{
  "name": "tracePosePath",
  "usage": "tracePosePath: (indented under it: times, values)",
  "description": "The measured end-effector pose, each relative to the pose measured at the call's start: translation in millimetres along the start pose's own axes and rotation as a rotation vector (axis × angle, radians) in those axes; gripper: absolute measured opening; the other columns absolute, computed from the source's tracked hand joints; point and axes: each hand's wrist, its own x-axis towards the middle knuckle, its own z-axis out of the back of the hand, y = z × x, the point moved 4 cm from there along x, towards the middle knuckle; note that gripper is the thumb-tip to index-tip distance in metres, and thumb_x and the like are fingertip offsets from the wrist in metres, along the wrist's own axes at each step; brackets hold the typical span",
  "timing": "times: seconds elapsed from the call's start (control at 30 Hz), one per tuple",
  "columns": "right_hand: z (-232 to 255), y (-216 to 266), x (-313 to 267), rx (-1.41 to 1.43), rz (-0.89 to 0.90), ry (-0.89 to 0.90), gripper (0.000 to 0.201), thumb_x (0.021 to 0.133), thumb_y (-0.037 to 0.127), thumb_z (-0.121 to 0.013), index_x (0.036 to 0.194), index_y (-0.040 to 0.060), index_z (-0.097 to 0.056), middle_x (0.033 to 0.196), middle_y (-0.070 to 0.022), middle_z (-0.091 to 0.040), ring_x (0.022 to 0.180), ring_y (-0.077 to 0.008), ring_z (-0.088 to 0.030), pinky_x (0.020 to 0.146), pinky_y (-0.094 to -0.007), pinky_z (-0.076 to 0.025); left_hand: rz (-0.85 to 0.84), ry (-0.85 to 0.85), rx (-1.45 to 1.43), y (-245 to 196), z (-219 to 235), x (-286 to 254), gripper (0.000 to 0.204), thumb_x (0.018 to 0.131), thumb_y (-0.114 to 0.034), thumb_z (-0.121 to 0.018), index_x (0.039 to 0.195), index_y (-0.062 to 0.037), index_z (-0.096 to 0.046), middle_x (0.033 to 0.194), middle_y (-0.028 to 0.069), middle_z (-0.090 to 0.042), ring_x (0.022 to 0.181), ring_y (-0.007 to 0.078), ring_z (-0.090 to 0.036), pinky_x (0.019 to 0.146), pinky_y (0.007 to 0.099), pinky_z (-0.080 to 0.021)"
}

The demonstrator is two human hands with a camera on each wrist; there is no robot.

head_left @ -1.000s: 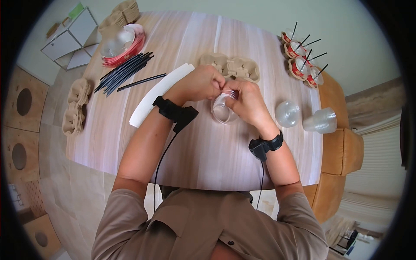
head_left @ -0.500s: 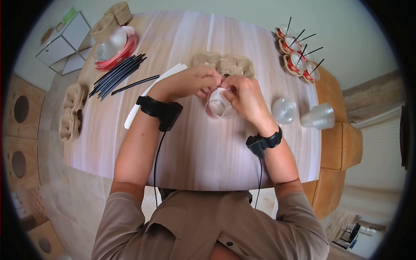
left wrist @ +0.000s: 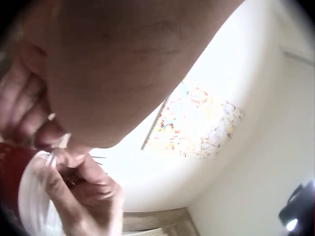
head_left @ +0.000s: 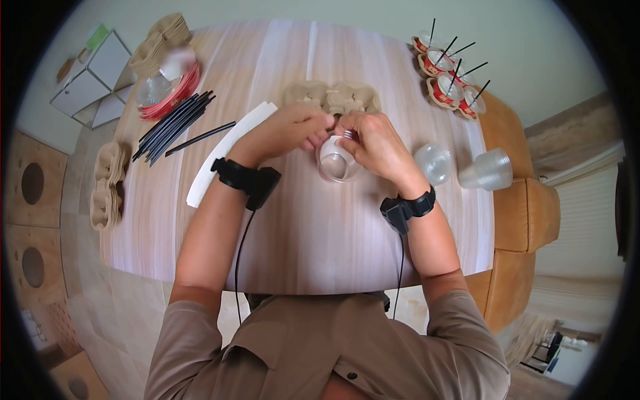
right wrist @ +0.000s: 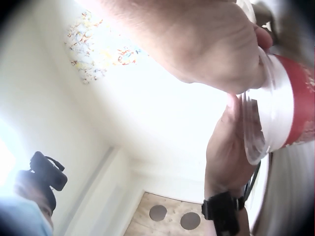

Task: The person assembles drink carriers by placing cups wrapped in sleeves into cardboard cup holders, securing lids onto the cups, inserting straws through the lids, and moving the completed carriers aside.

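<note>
In the head view, a clear plastic cup (head_left: 338, 167) stands between both hands, close to the middle of the table. A red paper band (right wrist: 299, 101) wraps the cup below its ridged clear rim in the right wrist view. My right hand (head_left: 379, 143) pinches the rim from the right, thumb over the near side. Curled fingers of my left hand (head_left: 293, 130) hold the rim's far left side, their tips close against the right fingertips. Part of the rim is hidden beneath the fingers. Just beyond the hands lies a brown cup carrier (head_left: 357, 95).
Black straws (head_left: 173, 123) and a white strip (head_left: 223, 160) lie left. Stacked red sleeves (head_left: 170, 97) and brown carriers (head_left: 105, 187) sit farther left. Clear lids (head_left: 433, 164) and nested clear cups (head_left: 487, 170) stand right. Filled carriers with red-banded cups (head_left: 447, 90) occupy the far right.
The left wrist has turned and its forearm now lies lower, while both hands stay at the cup's rim. The head view has shifted slightly, so the table things appear farther left.
</note>
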Motion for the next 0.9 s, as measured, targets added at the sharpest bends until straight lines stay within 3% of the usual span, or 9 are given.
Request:
tracePosePath:
  times: [0.07,0.1,0.17,0.27,0.4,0.47,0.53,0.67,0.9]
  values:
    - [7,-6,-1,0.032,-0.034,0.015,0.016,0.088,0.0,-0.08,0.104,-0.0008,-0.08,0.097,-0.022,-0.078,0.093,-0.0443,-0.075,0.082,-0.0494,-0.059,-0.301,-0.522,0.399,-17,8,0,0.031,0.103,-0.028,-0.083,0.122,-0.0033,-0.082,0.105,0.0056,-0.078,0.098,0.0192,-0.071,0.087,0.0382,-0.06]
    - [11,-11,-2,0.068,-0.066,0.037,0.018,0.088,0.001,-0.081,0.106,-0.0009,-0.08,0.095,-0.0223,-0.078,0.092,-0.0439,-0.075,0.082,-0.0487,-0.059,-0.309,-0.518,0.403,-17,6,1,0.031,0.103,-0.028,-0.083,0.122,-0.0033,-0.082,0.105,0.0056,-0.078,0.098,0.0192,-0.071,0.087,0.0382,-0.06]
    - [20,-19,-2,0.069,-0.08,0.014,0.018,0.089,0.002,-0.082,0.107,-0.0009,-0.08,0.095,-0.0228,-0.078,0.091,-0.0432,-0.075,0.081,-0.0481,-0.059,-0.504,-0.783,0.989,-24,0,-8,0.031,0.093,-0.015,-0.086,0.123,-0.0068,-0.084,0.1,0.0074,-0.076,0.105,0.0275,-0.066,0.09,0.0418,-0.058]
    - [31,-29,-2,0.064,-0.104,-0.014,0.019,0.09,0.002,-0.082,0.108,-0.0015,-0.08,0.093,-0.0228,-0.077,0.087,-0.0407,-0.075,0.08,-0.0467,-0.059,-0.476,-0.723,1.155,-11,3,-3,0.027,0.09,-0.014,-0.084,0.117,-0.0088,-0.087,0.099,0.0088,-0.074,0.111,0.0342,-0.061,0.093,0.045,-0.056]
    - [49,-36,-8,0.107,-0.134,-0.082,0.017,0.092,0.003,-0.083,0.107,-0.0032,-0.079,0.091,-0.0206,-0.077,0.078,-0.0336,-0.072,0.075,-0.043,-0.058,-0.435,-0.617,1.13,-24,-4,-11,0.02,0.091,-0.01,-0.083,0.11,-0.0081,-0.088,0.097,0.009,-0.074,0.108,0.0339,-0.062,0.095,0.0456,-0.056]
    - [60,-39,-11,0.101,-0.155,-0.109,0.017,0.092,0.004,-0.083,0.107,-0.0037,-0.079,0.089,-0.0196,-0.076,0.077,-0.0312,-0.071,0.074,-0.0418,-0.057,-0.301,-0.433,1.166,-25,-6,-10,0.021,0.087,-0.007,-0.082,0.106,-0.0126,-0.089,0.092,0.0086,-0.073,0.104,0.0352,-0.062,0.095,0.0462,-0.055]
    - [67,-43,-12,0.1,-0.16,-0.159,0.014,0.093,0.004,-0.082,0.104,-0.0046,-0.078,0.084,-0.0175,-0.073,0.074,-0.0276,-0.067,0.071,-0.0402,-0.055,-0.307,-0.382,1.136,-29,-11,-13,0.023,0.086,-0.006,-0.082,0.106,-0.0151,-0.09,0.09,0.0084,-0.073,0.102,0.0354,-0.062,0.095,0.0462,-0.055]
    - [70,-46,-12,0.025,-0.194,-0.215,0.014,0.093,0.004,-0.082,0.102,-0.0049,-0.078,0.082,-0.0173,-0.071,0.073,-0.0276,-0.067,0.071,-0.0406,-0.055,-0.291,-0.29,1.112,-31,-17,-15,0.029,0.083,-0.004,-0.082,0.105,-0.0212,-0.09,0.088,0.0074,-0.072,0.101,0.0354,-0.062,0.094,0.0458,-0.055]
    - [66,-48,-9,-0.038,-0.18,-0.208,0.016,0.091,0.006,-0.08,0.103,-0.0045,-0.079,0.087,-0.0219,-0.075,0.077,-0.0357,-0.07,0.074,-0.0445,-0.056,-0.291,-0.284,1.102,-36,-21,-18,0.029,0.082,-0.005,-0.085,0.105,-0.0205,-0.091,0.087,0.0067,-0.072,0.102,0.0347,-0.062,0.094,0.0456,-0.054]
